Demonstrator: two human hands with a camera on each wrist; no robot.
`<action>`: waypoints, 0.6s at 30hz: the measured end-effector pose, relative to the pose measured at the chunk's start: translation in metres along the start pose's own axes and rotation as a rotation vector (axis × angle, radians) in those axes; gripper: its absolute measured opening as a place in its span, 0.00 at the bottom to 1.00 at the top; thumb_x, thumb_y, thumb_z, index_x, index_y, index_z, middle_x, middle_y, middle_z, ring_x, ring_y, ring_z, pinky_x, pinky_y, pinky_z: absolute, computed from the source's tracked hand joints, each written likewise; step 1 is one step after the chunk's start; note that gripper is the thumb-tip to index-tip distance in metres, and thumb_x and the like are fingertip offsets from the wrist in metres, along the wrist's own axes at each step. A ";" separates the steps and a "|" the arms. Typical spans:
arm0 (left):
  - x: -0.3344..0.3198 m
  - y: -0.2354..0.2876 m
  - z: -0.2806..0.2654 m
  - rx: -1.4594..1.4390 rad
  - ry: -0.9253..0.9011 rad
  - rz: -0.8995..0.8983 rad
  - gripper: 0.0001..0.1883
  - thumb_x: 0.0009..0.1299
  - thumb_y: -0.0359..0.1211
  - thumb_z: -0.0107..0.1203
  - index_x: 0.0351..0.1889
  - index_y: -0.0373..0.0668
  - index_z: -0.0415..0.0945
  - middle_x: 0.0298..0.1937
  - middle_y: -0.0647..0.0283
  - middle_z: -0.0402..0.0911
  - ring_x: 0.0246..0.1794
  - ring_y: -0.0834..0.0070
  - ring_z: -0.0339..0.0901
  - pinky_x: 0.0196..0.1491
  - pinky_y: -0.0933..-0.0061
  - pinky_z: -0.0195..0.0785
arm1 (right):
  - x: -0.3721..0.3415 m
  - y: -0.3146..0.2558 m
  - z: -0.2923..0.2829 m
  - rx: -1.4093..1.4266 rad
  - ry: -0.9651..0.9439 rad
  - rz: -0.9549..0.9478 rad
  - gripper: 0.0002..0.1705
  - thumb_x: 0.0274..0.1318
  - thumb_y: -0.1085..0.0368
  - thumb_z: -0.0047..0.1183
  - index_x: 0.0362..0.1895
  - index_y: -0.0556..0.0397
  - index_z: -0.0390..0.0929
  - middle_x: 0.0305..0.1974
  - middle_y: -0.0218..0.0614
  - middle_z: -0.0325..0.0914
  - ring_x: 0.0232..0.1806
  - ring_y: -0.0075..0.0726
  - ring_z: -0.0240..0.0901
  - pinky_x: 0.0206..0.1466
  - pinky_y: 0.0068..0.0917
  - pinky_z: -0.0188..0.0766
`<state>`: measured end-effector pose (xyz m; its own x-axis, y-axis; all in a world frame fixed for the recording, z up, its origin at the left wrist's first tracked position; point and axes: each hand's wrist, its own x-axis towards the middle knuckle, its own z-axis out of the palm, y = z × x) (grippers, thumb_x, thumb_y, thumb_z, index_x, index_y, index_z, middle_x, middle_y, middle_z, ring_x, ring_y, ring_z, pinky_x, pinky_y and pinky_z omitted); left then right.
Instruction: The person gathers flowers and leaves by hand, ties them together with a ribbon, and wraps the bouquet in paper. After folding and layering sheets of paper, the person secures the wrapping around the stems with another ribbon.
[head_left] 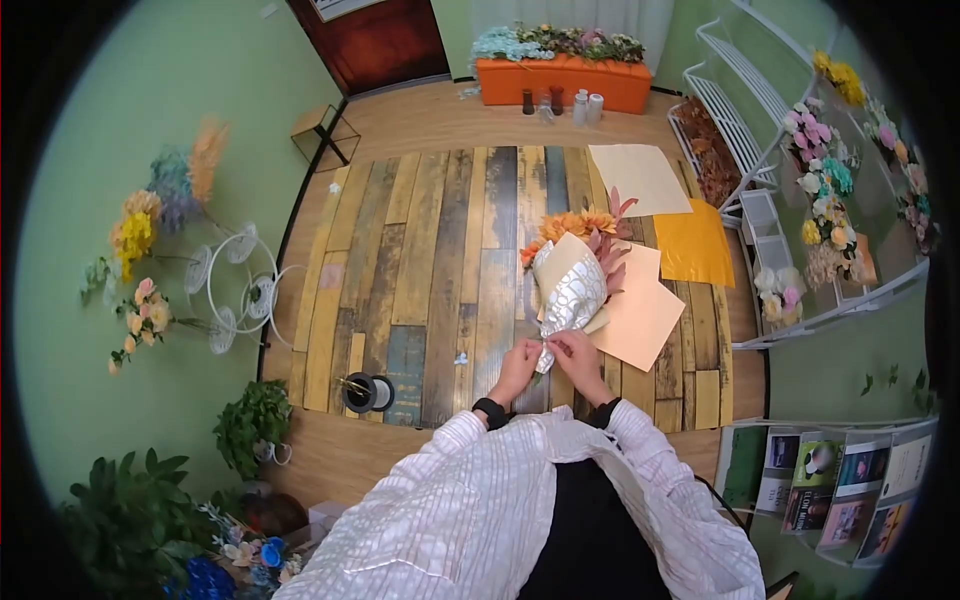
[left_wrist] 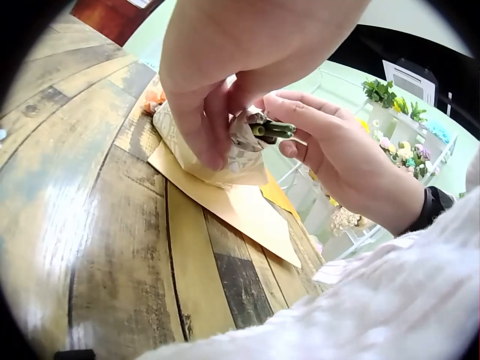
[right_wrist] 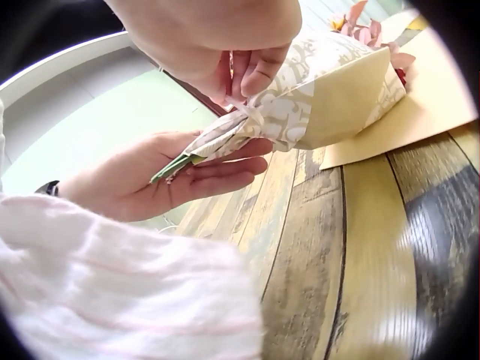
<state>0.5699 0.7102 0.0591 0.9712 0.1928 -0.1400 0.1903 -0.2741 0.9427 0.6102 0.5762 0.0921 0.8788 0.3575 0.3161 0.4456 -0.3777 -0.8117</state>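
Note:
A bouquet [head_left: 572, 285], wrapped in white-and-beige patterned paper, lies toward the right of the table with orange flowers [head_left: 575, 228] and reddish leaves at its far end. My left hand [head_left: 515, 373] holds its narrow neck; the right wrist view shows that palm beneath the green stems [right_wrist: 171, 169]. Over the neck, my right hand [head_left: 580, 362] pinches a thin pale ribbon [right_wrist: 249, 110] with thumb and fingertips. Seen in the left wrist view, cut stem ends [left_wrist: 274, 130] poke out of the paper between both hands.
Peach paper sheets [head_left: 640, 315] lie under and beside the bouquet, with a cream sheet [head_left: 640, 178] and a yellow-orange sheet [head_left: 695, 245] beyond. A dark spool [head_left: 375, 392] sits at the table's near left. Flower racks [head_left: 830, 200] stand to the right.

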 end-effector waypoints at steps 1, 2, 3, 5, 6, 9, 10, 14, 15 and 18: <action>0.000 0.001 0.000 0.018 0.001 -0.008 0.10 0.61 0.34 0.47 0.32 0.35 0.69 0.25 0.52 0.75 0.27 0.64 0.74 0.30 0.71 0.64 | 0.002 0.001 0.000 -0.001 -0.003 -0.001 0.06 0.43 0.68 0.51 0.28 0.57 0.73 0.25 0.35 0.70 0.23 0.28 0.67 0.26 0.21 0.63; -0.001 0.002 -0.001 0.036 0.004 -0.016 0.10 0.60 0.33 0.47 0.31 0.35 0.70 0.24 0.52 0.75 0.26 0.65 0.74 0.29 0.71 0.64 | 0.004 0.002 0.002 0.032 -0.017 0.037 0.07 0.43 0.68 0.51 0.29 0.57 0.73 0.24 0.36 0.70 0.23 0.30 0.67 0.26 0.22 0.64; 0.001 -0.002 -0.002 0.035 0.010 -0.016 0.10 0.60 0.33 0.47 0.31 0.35 0.70 0.24 0.52 0.75 0.26 0.65 0.74 0.29 0.71 0.64 | 0.005 0.005 0.004 0.065 -0.030 0.074 0.08 0.42 0.68 0.52 0.29 0.57 0.74 0.24 0.37 0.70 0.23 0.31 0.67 0.26 0.23 0.64; 0.005 -0.008 -0.005 0.048 -0.051 0.042 0.09 0.58 0.32 0.49 0.30 0.35 0.71 0.23 0.52 0.75 0.25 0.65 0.74 0.29 0.71 0.64 | 0.004 0.012 0.008 0.036 -0.059 0.112 0.08 0.43 0.68 0.51 0.30 0.56 0.74 0.23 0.37 0.71 0.22 0.31 0.68 0.26 0.23 0.64; 0.006 -0.005 -0.010 0.045 -0.049 0.044 0.09 0.58 0.32 0.49 0.30 0.35 0.71 0.23 0.52 0.75 0.25 0.65 0.74 0.29 0.71 0.64 | 0.003 0.013 0.008 0.007 -0.086 0.155 0.08 0.44 0.68 0.50 0.31 0.56 0.74 0.22 0.38 0.72 0.22 0.31 0.68 0.26 0.23 0.64; 0.010 0.002 -0.026 0.080 -0.225 0.055 0.07 0.56 0.31 0.51 0.27 0.35 0.72 0.25 0.52 0.75 0.25 0.63 0.73 0.29 0.71 0.64 | -0.004 0.016 0.016 -0.073 -0.022 0.106 0.09 0.45 0.67 0.48 0.33 0.56 0.74 0.20 0.38 0.72 0.21 0.31 0.70 0.25 0.24 0.64; 0.012 0.004 -0.030 0.183 -0.258 0.151 0.07 0.55 0.30 0.51 0.26 0.35 0.73 0.25 0.52 0.74 0.25 0.61 0.73 0.29 0.70 0.64 | -0.005 0.018 0.018 -0.074 -0.025 0.106 0.09 0.45 0.67 0.48 0.33 0.56 0.74 0.20 0.38 0.72 0.21 0.31 0.70 0.25 0.24 0.64; 0.022 -0.002 -0.031 0.301 -0.171 0.331 0.07 0.52 0.29 0.54 0.26 0.34 0.73 0.24 0.52 0.74 0.24 0.63 0.71 0.29 0.71 0.63 | -0.009 0.018 0.020 0.011 -0.034 0.269 0.09 0.44 0.66 0.48 0.31 0.55 0.75 0.18 0.40 0.72 0.21 0.37 0.70 0.26 0.28 0.64; 0.023 0.000 -0.032 0.301 -0.172 0.330 0.07 0.52 0.29 0.54 0.26 0.34 0.73 0.24 0.52 0.74 0.24 0.63 0.71 0.29 0.71 0.63 | -0.010 0.018 0.020 0.024 -0.022 0.266 0.09 0.44 0.66 0.48 0.31 0.55 0.75 0.18 0.39 0.72 0.21 0.36 0.71 0.25 0.27 0.65; 0.027 0.003 -0.035 0.277 -0.134 0.231 0.06 0.51 0.28 0.53 0.25 0.34 0.73 0.26 0.50 0.73 0.27 0.58 0.71 0.31 0.69 0.64 | -0.012 0.019 0.023 0.078 0.020 0.318 0.08 0.45 0.66 0.48 0.30 0.56 0.75 0.18 0.39 0.73 0.20 0.33 0.72 0.24 0.25 0.66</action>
<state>0.5916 0.7475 0.0691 0.9997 -0.0237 0.0114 -0.0225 -0.5435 0.8391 0.6035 0.5846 0.0617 0.9754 0.2150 0.0492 0.1341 -0.4010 -0.9062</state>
